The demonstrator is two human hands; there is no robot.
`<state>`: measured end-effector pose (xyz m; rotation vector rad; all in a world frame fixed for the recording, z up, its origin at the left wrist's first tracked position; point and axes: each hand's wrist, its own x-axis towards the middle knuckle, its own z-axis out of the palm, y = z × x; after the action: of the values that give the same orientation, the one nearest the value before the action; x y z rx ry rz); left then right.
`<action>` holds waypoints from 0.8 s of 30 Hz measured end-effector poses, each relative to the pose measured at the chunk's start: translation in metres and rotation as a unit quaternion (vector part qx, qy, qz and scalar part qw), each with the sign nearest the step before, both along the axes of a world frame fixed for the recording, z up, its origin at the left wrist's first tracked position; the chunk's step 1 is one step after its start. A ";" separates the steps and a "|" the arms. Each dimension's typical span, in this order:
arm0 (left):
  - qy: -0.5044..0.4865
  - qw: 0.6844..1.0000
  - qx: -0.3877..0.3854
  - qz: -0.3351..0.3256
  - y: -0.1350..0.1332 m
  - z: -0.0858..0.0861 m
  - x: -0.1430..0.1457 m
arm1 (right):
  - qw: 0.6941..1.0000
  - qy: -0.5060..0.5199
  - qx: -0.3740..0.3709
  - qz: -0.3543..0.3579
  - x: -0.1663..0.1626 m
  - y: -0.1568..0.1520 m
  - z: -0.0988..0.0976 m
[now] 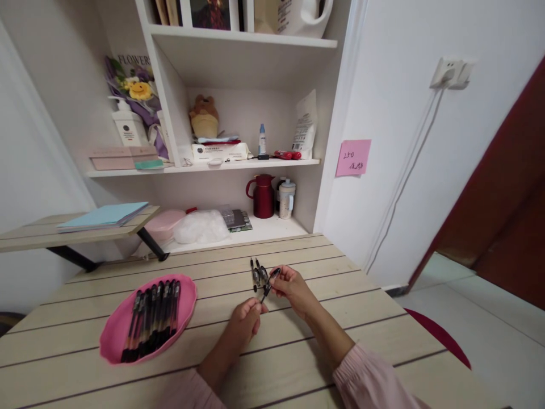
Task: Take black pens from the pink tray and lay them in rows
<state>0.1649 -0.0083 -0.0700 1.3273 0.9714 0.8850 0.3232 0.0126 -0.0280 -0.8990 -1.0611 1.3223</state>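
Over the table, both hands meet at a black pen (266,292). My left hand (246,319) is closed, its thumb and fingers pinching the pen's lower end. The fingers of my right hand (293,288) are closed around the dark upper end, which looks like a cap; whether it is joined to the rest cannot be made out. Just beyond the hands lie black pens (252,274) and short dark pieces that look like pen caps, close together. To the left, a pink scalloped tray (191,307) holds several black pens (155,315) side by side.
The slatted wooden table (340,295) backs onto white shelves (242,42). A red jug (263,197) and a light cup (286,200) stand on the lowest shelf. At the left, a raised wooden stand (25,236) bears light-blue paper (104,216).
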 end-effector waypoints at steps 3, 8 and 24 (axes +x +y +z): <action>0.009 1.000 -0.006 -0.001 0.001 -0.002 0.000 | 1.000 -0.004 -0.013 0.018 -0.004 -0.003 -0.002; 0.001 1.000 -0.007 -0.005 0.003 -0.006 -0.001 | 0.999 -0.015 -0.020 0.037 -0.007 -0.006 -0.005; 0.000 0.999 0.011 0.036 -0.001 -0.001 0.002 | 0.999 -0.016 -0.024 0.039 -0.009 -0.006 -0.014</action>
<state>0.1669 -0.0097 -0.0712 1.3180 1.0169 0.9534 0.3139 0.0066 -0.0424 -0.9251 -1.1034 1.4060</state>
